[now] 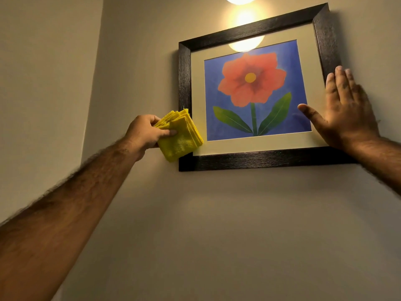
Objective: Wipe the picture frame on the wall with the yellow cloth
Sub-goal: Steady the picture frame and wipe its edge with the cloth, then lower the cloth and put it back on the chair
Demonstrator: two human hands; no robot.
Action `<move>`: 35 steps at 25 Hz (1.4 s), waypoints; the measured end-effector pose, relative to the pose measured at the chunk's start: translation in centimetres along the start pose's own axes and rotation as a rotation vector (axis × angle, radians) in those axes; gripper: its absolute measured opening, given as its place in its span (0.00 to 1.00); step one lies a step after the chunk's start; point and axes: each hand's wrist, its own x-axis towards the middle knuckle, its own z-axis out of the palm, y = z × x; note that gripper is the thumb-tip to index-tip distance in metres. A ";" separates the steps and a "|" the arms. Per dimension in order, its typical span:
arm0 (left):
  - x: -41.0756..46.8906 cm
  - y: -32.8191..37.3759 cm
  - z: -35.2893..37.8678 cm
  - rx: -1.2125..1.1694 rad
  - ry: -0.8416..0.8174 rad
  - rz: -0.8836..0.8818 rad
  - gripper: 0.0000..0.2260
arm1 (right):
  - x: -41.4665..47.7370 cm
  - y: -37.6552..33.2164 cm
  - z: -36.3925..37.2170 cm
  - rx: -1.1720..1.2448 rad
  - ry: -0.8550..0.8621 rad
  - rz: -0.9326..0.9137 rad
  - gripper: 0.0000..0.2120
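The picture frame (pixel 258 158) hangs on a beige wall (pixel 217 224) under a lit lamp (pixel 239 0), whose glow reflects in the glass over a red flower on blue. It sits tilted, its right side higher than its left. The left hand (pixel 144 132) pinches the yellow cloth (pixel 181 135), folded into a thick pad, with the thumb on the front face and the other fingers tucked behind; folding likely gives a firm, flat wiping face. The pad overlaps the lower left corner of the frame, covering part of the dark left rail and the pale mat beside it, so the wipe seems to be working that edge. The right hand (pixel 345 111) lies spread flat against the right rail, fingers together pointing up, thumb stretched out over the glass. It grips nothing; it seems placed there to brace the frame so the rubbing on the other side does not swing it on its hook. The 2 hands sit well apart, 1 on each side of the frame.
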 end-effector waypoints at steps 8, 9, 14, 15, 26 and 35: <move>-3.6 -1.9 -6.1 -0.168 0.035 -0.052 0.15 | -4.8 -20.1 -2.6 0.657 -0.110 -0.451 0.34; -4.1 -2.3 -6.9 -0.179 0.033 -0.062 0.14 | -5.9 -23.7 -2.8 0.824 -0.226 -0.354 0.33; -8.4 -6.1 -12.2 -0.177 0.054 -0.167 0.19 | -11.2 -36.4 -1.3 1.526 -0.915 0.444 0.31; -9.6 -7.1 -13.5 -0.168 0.061 -0.193 0.19 | -12.2 -38.0 -0.9 1.630 -0.950 0.533 0.24; -26.4 -20.3 -28.0 -0.301 0.181 -0.630 0.08 | -28.5 -53.4 1.9 1.669 -1.342 0.633 0.14; -47.6 -34.3 -36.4 -0.121 0.478 -0.969 0.11 | -53.0 -65.6 0.6 1.600 -2.012 0.646 0.18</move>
